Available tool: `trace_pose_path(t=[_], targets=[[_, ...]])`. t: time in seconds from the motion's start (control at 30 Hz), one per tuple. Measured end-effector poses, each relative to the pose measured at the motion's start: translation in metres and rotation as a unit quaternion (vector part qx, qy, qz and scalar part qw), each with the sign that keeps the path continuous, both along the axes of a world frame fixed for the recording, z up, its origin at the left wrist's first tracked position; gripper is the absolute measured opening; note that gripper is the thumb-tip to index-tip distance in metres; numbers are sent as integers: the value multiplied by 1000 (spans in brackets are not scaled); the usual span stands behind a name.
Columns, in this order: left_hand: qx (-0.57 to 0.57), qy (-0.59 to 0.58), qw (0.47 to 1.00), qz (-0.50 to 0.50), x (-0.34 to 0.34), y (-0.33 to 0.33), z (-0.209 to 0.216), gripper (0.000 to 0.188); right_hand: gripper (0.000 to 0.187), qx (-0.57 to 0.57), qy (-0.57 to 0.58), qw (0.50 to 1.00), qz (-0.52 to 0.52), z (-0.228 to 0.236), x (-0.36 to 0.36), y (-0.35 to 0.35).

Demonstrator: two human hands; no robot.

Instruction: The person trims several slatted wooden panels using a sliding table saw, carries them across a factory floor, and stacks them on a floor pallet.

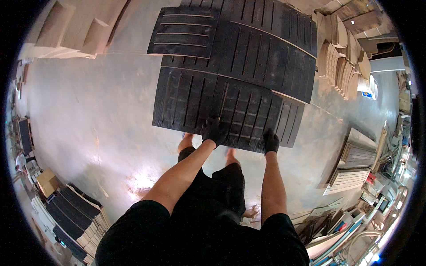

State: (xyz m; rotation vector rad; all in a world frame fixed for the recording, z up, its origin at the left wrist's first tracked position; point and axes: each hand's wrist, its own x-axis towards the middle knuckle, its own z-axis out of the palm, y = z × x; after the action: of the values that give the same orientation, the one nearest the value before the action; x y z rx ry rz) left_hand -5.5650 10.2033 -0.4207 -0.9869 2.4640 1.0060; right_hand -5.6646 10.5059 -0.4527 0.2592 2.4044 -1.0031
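Note:
Both of my hands wear black gloves and reach forward to the near edge of a broad layer of black slotted panels. My left hand [215,131] is closed at the near left corner of one black slotted panel [250,115]. At that panel's near right corner, my right hand [271,142] grips its edge, with the thumb side up. The undersides of my fingers are hidden. Beside it on the left lies another slotted panel [186,95]. A smaller panel [184,33] with crosswise slots overlaps the far left of the layer.
Stacked brown boards [80,26] stand at the far left, and curved brown pieces [339,66] at the far right. Black-faced boards [73,213] are piled at lower left. Slatted panels [353,164] lean at the right, above assorted boards [328,235]. Grey floor [88,111] surrounds me.

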Motion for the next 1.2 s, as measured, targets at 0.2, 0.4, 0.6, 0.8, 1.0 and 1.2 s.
trace_pose_path(t=[0.2, 0.4, 0.6, 0.8, 1.0, 1.2], targets=[[124, 122, 970, 171, 50, 16, -11, 60, 40, -334, 29, 912, -238, 14, 0, -10], [120, 106, 801, 576, 113, 72, -46, 58, 41, -138, 104, 984, -38, 72, -15, -48], [376, 73, 553, 740, 85, 130, 6, 70, 38, -230, 28, 958, -172, 75, -15, -15], [435, 73, 580, 685, 57, 156, 3, 59, 31, -348, 32, 898, -269, 66, -17, 124], [524, 41, 621, 581, 34, 171, -24, 44, 36, -309, 62, 900, -302, 69, -51, 166], [560, -27, 585, 586, 32, 203, -31, 33, 37, -281, 36, 923, -260, 37, -73, 140]])
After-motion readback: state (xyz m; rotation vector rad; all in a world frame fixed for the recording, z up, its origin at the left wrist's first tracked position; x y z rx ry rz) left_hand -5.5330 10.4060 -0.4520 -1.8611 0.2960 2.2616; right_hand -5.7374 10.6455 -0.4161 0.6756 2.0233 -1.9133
